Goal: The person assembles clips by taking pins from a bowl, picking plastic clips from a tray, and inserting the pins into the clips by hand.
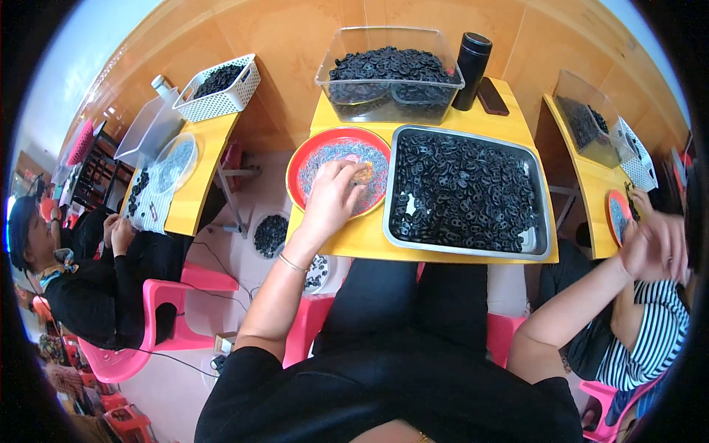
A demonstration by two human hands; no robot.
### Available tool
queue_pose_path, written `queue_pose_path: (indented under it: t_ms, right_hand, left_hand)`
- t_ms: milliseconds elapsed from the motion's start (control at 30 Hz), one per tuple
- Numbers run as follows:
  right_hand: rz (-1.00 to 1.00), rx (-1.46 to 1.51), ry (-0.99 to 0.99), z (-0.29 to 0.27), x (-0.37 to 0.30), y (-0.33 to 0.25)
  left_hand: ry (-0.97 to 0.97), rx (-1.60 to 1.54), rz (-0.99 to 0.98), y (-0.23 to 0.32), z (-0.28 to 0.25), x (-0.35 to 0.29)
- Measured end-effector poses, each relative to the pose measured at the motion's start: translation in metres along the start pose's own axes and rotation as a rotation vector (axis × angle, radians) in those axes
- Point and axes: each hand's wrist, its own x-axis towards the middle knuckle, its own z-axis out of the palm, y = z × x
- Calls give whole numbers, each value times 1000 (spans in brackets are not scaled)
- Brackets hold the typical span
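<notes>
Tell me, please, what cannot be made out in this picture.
Head view:
Red bowl: contents beneath the left hand, covered by it.
Orange patch by that hand: too small to identify.
Right hand: blurred; any grip is unclear.
Striped-shirt co-worker: partly cut off by the dark rim.

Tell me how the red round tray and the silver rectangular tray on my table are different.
The red round tray is circular and smaller; the silver rectangular tray is larger, with rounded corners. The red round tray holds thin, pale bits, while the silver rectangular tray holds black pieces with holes. Your left hand is over the red round tray, not the silver rectangular tray. Both sit on the yellow table.
</notes>
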Motion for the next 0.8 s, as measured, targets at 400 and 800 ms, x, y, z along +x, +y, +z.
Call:
queue_pose_path:
  t_ms: [400, 800]
  right_hand:
    - [904, -1436, 34, -46, -71, 118]
    - [969, -1205, 55, -63, -100, 185]
  left_hand:
    - [724, -742, -339, -34, -68, 19]
    - [0, -732, 78, 84, -41, 23]
